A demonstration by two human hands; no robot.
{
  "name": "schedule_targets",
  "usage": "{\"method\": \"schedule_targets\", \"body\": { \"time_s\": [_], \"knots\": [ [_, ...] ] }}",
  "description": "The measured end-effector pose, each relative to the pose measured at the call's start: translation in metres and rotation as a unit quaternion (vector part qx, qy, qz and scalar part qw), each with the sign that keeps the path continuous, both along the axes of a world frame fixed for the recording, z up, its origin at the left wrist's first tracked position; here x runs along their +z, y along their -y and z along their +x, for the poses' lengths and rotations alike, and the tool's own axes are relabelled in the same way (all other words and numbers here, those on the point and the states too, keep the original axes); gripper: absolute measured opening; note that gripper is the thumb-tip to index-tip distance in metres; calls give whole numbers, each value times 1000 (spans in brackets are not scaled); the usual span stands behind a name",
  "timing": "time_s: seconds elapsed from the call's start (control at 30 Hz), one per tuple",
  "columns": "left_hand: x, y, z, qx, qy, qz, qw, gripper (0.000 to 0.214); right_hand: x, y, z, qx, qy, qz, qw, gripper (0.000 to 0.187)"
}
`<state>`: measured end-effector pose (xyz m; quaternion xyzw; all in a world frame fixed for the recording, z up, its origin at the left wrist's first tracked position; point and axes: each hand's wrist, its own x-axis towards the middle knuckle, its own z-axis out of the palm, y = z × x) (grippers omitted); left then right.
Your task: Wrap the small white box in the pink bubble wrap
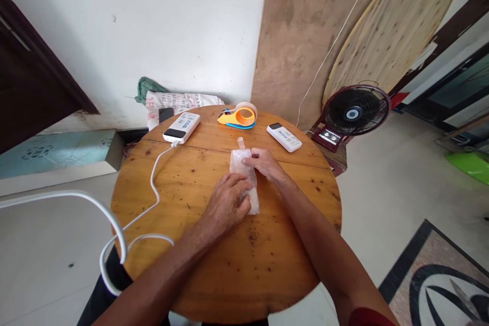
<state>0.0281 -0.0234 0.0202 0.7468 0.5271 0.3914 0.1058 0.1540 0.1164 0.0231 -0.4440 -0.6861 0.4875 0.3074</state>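
Note:
A flat, narrow bubble-wrap packet (237, 159) lies in the middle of the round wooden table (168, 224). A short strip of clear tape (240, 142) sticks out from its far end. My left hand (228, 199) rests over the packet's lower left part, palm down, fingers loosely bent and thumb apart. At the packet's upper right edge is my right hand (266, 163), thumb on top and fingers gripping the wrap. Whatever is inside the wrap cannot be made out. Beyond the packet stands an orange and blue tape dispenser (241, 116) with a roll of clear tape.
A white power bank (182, 127) with a plugged-in white cable (153, 183) lies at the far left of the table. Another white power bank (284, 137) is at the far right. A dark red fan (353, 114) stands beyond the table's right edge.

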Motion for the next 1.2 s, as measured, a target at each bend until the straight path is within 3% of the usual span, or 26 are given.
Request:
{"method": "schedule_targets", "body": {
  "time_s": [0.2,0.5,0.73,0.93,1.03,1.2],
  "knots": [
    [2,0,-2,-4,-6,0,1000,28,-11,3,-2,-67,-37,15,997,24],
    [2,-4,-5,-8,-3,4,1000,31,-21,-5,-2,-124,-8,46,991,24],
    [2,-3,-5,15,-3,-28,1000,31,-14,0,-2,-104,-57,-2,993,20],
    [2,-3,-6,11,-2,-46,999,31,-4,7,0,-41,-121,-69,989,29],
    [3,-2,-5,12,-2,-48,999,31,-3,8,0,-10,-108,-66,992,28],
    [4,-2,-5,19,-6,-38,999,31,-6,9,1,-27,-97,-56,993,22]
  ]
}}
